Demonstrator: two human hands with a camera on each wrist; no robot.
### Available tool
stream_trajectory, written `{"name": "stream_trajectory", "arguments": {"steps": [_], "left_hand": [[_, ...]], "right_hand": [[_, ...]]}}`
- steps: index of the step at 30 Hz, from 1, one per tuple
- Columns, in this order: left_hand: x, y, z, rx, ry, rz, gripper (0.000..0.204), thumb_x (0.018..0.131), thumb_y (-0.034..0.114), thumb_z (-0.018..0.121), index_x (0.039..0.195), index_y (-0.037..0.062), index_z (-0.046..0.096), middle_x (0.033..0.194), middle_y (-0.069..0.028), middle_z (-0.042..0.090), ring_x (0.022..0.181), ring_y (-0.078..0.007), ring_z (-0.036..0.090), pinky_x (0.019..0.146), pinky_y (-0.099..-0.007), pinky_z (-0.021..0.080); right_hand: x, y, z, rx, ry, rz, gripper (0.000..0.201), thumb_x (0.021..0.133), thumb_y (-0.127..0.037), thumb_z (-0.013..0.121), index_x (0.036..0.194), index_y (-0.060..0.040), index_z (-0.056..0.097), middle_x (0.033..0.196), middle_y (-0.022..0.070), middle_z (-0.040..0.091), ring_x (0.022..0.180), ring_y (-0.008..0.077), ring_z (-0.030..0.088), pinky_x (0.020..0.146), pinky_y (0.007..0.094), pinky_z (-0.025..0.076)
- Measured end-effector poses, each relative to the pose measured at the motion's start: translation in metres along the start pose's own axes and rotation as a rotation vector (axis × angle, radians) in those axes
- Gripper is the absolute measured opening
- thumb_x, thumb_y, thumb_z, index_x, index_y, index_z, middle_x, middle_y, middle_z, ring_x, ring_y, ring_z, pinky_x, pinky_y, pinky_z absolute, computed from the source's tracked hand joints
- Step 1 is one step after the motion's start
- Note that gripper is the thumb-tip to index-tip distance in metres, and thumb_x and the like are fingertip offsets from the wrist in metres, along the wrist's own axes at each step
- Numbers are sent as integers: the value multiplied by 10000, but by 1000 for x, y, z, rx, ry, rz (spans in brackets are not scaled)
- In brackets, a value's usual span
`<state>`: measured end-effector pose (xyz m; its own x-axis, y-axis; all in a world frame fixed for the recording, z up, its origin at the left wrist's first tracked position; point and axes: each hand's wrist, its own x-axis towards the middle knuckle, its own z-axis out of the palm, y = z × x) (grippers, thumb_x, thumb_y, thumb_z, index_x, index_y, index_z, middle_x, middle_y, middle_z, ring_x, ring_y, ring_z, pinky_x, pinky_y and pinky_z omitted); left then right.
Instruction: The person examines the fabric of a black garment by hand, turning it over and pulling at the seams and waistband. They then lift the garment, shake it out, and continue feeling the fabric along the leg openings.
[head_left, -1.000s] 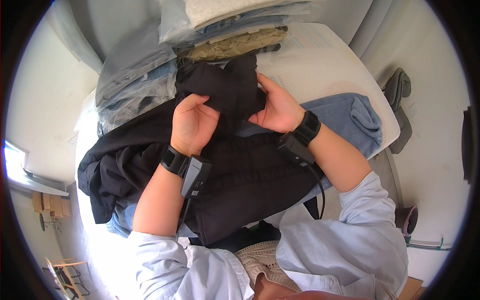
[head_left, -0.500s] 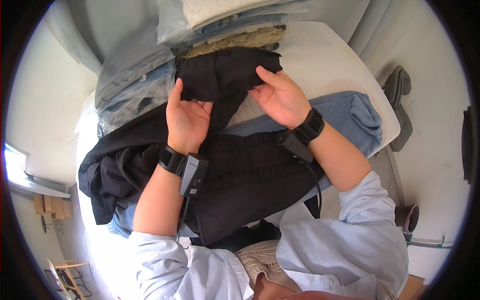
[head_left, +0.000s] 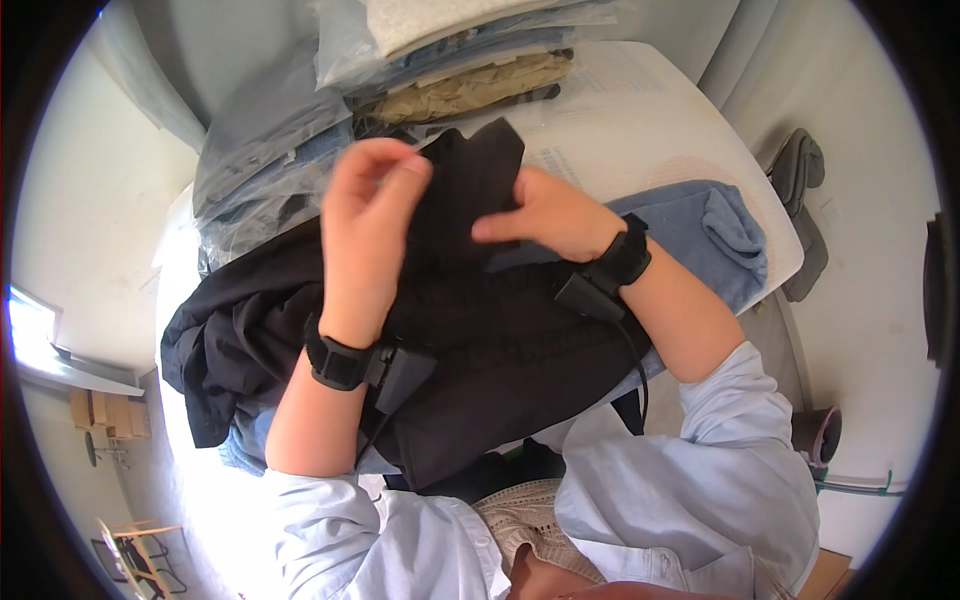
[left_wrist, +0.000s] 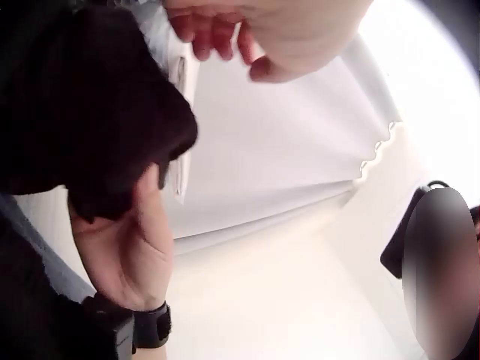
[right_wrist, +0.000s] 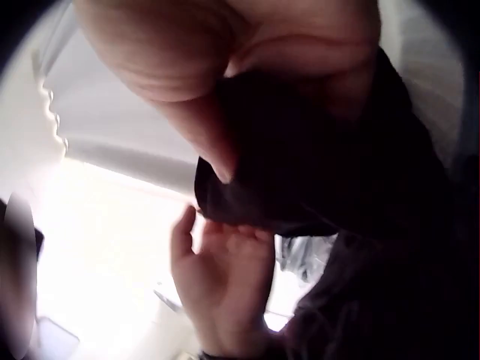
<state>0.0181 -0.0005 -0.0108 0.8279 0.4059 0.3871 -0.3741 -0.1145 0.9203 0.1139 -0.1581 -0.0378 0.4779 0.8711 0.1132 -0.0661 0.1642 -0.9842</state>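
Garment: we see a black garment (head_left: 480, 330) spread across the frame's centre, one end (head_left: 470, 185) lifted toward upper centre so it can be handled off the pile.
Right hand: our right hand (head_left: 550, 215), centre right, curls thumb and fingers round that raised end, holding it up.
Left hand: our left hand (head_left: 365, 225), centre left, is raised beside the cloth, fingers loosely bent, holding nothing we can see.
Behind: bagged clothes (head_left: 440, 60) stacked at upper centre, out of the way.
Blue towel (head_left: 700, 235): right, under the garment.
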Motion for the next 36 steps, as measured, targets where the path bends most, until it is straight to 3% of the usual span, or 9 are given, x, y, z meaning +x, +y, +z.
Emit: {"name": "stream_trajectory", "arguments": {"steps": [2,5,18,23,25,27,32,34,36], "left_hand": [[-7,-4,9,173,-139,-93,304,843,103,613,1125,26,533,1019,-34,567,991,-118,516,896,-263,389],[-12,-15,11,595,-221,4,391,823,103,625,1190,40,502,1028,-62,577,969,-129,543,812,-276,445],[-6,-20,4,562,-165,-56,175,829,52,581,973,-36,629,978,-108,660,762,-114,598,713,-235,464],[-3,-26,5,384,-4,209,116,855,27,539,934,-37,595,983,-76,648,815,-99,580,721,-217,455],[-2,-26,3,297,29,149,111,883,42,506,953,-10,574,933,-37,621,800,-84,556,706,-208,446],[-1,-24,-1,73,128,-100,131,904,68,480,986,11,564,861,0,573,747,-54,515,670,-195,423],[-1,-23,4,-211,207,-147,149,916,108,458,1003,35,554,799,31,530,690,-23,460,607,-165,367],[-4,-20,3,-124,196,-135,150,917,117,456,1008,53,557,790,46,519,684,-20,454,594,-163,353],[-5,-16,8,-185,167,-136,147,917,115,457,1006,60,560,783,54,510,680,-14,445,587,-164,344]], "right_hand": [[2,7,5,-105,-48,-17,499,788,-25,657,1249,-12,465,1134,59,577,1049,133,532,907,287,433],[1,4,5,-239,-113,97,501,788,-19,653,1245,-14,449,1152,56,558,1051,137,527,898,279,439],[4,17,1,-78,-127,75,563,759,-123,733,1228,16,455,1126,69,558,1044,140,511,910,277,412],[1,7,7,67,-114,23,533,762,-102,724,1215,5,464,1093,58,559,1027,138,512,910,274,410],[0,6,6,218,-68,25,439,772,-73,705,1157,-5,505,1050,34,568,978,121,526,886,264,418],[0,7,0,232,-83,45,454,784,-64,688,1185,-9,482,1114,40,542,998,121,526,881,270,430],[6,23,-14,379,-226,139,366,867,-171,618,1176,-27,486,1171,50,532,968,131,557,848,282,458],[7,18,-5,544,-66,383,231,886,-302,593,959,-82,587,880,-4,607,854,119,571,808,251,443],[8,14,0,558,-53,405,244,894,-321,576,967,-88,588,891,1,611,856,125,574,804,262,446]]}}
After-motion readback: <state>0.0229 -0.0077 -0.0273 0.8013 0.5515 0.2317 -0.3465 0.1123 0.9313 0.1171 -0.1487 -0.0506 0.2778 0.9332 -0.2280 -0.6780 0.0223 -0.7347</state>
